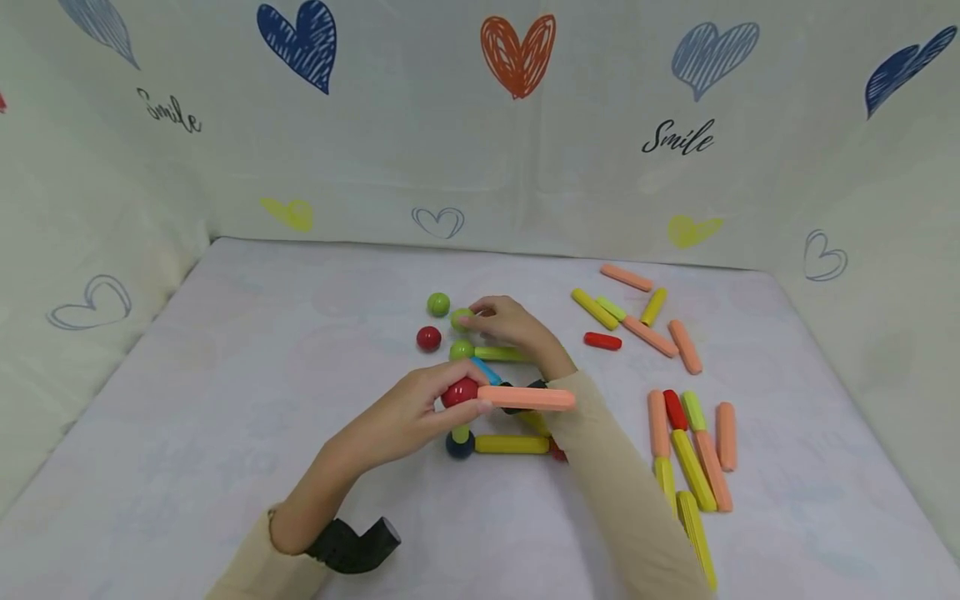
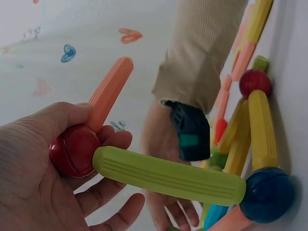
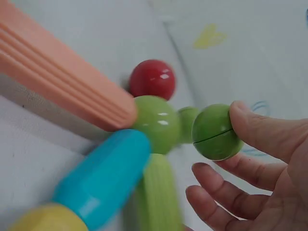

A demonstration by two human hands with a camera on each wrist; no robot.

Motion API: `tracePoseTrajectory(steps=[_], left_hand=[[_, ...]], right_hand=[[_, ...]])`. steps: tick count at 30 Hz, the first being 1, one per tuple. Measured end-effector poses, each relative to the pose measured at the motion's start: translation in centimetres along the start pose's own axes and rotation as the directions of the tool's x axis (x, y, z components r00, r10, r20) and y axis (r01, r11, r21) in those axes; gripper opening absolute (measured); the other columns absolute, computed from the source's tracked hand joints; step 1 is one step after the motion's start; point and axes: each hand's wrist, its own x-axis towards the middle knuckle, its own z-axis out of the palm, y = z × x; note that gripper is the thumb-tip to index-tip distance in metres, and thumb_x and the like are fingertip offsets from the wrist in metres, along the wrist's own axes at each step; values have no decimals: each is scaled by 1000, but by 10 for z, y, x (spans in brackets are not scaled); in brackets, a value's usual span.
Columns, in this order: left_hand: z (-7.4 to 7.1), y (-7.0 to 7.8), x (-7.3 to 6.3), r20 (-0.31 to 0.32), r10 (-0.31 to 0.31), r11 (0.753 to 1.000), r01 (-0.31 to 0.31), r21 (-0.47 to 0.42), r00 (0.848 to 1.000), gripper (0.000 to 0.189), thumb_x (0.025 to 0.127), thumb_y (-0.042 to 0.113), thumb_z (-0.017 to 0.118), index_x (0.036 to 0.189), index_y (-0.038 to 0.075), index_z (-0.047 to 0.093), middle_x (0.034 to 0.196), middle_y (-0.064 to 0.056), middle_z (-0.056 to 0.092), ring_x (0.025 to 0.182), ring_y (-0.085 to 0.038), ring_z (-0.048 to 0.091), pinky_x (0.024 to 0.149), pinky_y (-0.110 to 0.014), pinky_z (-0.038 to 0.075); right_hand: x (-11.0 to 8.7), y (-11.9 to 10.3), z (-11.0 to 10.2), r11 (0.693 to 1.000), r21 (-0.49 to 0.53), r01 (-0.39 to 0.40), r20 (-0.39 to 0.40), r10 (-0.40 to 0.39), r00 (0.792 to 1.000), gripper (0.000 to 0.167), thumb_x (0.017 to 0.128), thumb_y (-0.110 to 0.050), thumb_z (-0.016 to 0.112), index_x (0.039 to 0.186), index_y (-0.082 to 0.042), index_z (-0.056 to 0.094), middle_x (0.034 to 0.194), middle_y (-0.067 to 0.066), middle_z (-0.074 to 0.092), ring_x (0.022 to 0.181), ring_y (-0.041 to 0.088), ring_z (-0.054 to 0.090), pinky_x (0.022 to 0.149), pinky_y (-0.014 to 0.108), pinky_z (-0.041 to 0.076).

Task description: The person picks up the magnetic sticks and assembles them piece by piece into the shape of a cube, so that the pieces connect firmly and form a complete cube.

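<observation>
My left hand (image 1: 408,404) grips a red ball (image 2: 72,151), its thumb also lying against a salmon stick (image 1: 528,398) that juts out to the right. From that ball a green stick (image 2: 168,175) runs to a dark blue ball (image 2: 267,195) at a corner of a frame of sticks and balls. Farther back, my right hand (image 1: 513,325) pinches a green ball (image 3: 216,134) between thumb and fingers. Close by, another green ball (image 3: 156,122) joins a salmon, a blue (image 3: 106,178) and a light green stick (image 3: 159,192). My left hand partly covers the frame in the head view.
A loose red ball (image 1: 429,338) and a loose green ball (image 1: 438,304) lie left of my right hand. Several coloured sticks are scattered at the back right, such as a short red one (image 1: 602,341). More sticks (image 1: 693,471) lie beside my right sleeve.
</observation>
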Motion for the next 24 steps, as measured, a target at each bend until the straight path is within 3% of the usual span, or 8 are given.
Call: tracePoseTrajectory(steps=[6,10,12,16,19,24], left_hand=[[0,1,0,0,-6,1000,6,0,1000,18,91,29,59,106,19,57,82,5,55,70,-13,52,58,-24,44],[0,1,1,-2,-7,1000,7,2,1000,19,91,29,59,106,18,58,79,4,54,69,-13,52,57,-22,43],[1,1,1,-2,-9,1000,9,3,1000,19,91,29,59,106,17,58,79,4,53,69,-13,51,56,-22,43],[1,1,1,-4,-10,1000,10,1,1000,19,91,29,60,106,18,57,77,4,52,68,-12,51,55,-22,43],[2,1,1,-7,-11,1000,11,2,1000,18,91,29,60,106,19,57,77,4,52,67,-12,51,55,-21,42],[2,1,1,-9,-15,1000,15,6,1000,18,90,28,60,106,19,57,79,4,53,68,-13,51,55,-21,43]], right_hand=[[-41,3,-28,987,109,119,-32,-116,993,42,93,-30,55,126,-4,52,112,17,59,103,33,54,94,44,42],[-78,10,-42,976,164,141,-118,-122,985,42,93,-29,56,126,-4,51,109,18,60,102,36,55,93,46,42],[-98,15,-47,975,184,127,-169,-96,981,45,92,-33,57,127,-6,50,111,16,59,103,32,56,94,43,43],[-136,25,-51,976,192,106,-264,-52,963,47,91,-35,59,128,-7,49,114,8,55,101,17,57,90,27,46],[-160,33,-52,974,186,130,-317,-66,946,42,91,-29,59,125,-5,50,112,3,54,97,10,54,83,17,46],[-189,48,-53,984,118,136,-369,-84,926,35,90,-22,61,120,-5,52,106,-7,55,93,6,52,78,12,45]])
